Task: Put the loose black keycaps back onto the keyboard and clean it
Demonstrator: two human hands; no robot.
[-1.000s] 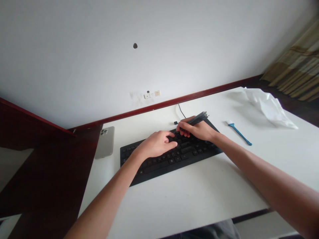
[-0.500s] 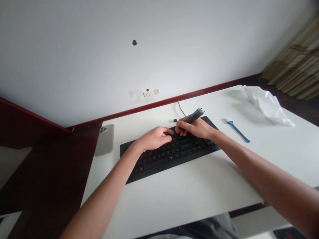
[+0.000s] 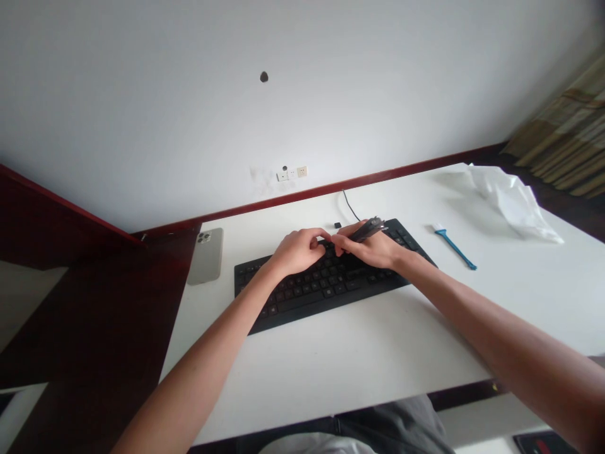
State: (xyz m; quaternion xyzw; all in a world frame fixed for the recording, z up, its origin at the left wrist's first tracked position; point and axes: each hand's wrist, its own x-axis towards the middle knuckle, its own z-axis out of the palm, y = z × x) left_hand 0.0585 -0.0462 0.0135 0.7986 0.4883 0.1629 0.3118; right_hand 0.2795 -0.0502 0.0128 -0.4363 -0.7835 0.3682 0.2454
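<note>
A black keyboard (image 3: 302,301) lies on the white table under both hands, its cable (image 3: 350,207) running back towards the wall. My right hand (image 3: 373,248) is closed around a dark, slim tool with metallic ends (image 3: 371,228), slanted up to the right; its lower tip is hidden by my fingers at the top key rows. My left hand (image 3: 299,251) rests over the keyboard's middle, forefinger curved towards my right fingertips and thumb apart below it. Nothing shows between the left fingers. Just behind the keyboard sits a small black piece (image 3: 337,225), like a keycap.
A phone (image 3: 207,256) lies face down at the table's left side. Right of the keyboard is a blue brush (image 3: 455,248) with white bristles. A crumpled white plastic bag (image 3: 510,202) lies at the far right. Wall sockets (image 3: 292,173) show behind the table.
The view has shifted slightly. The left forefinger has come up against the right fingertips. The tool in my right hand leans lower; the keyboard has turned a little.
</note>
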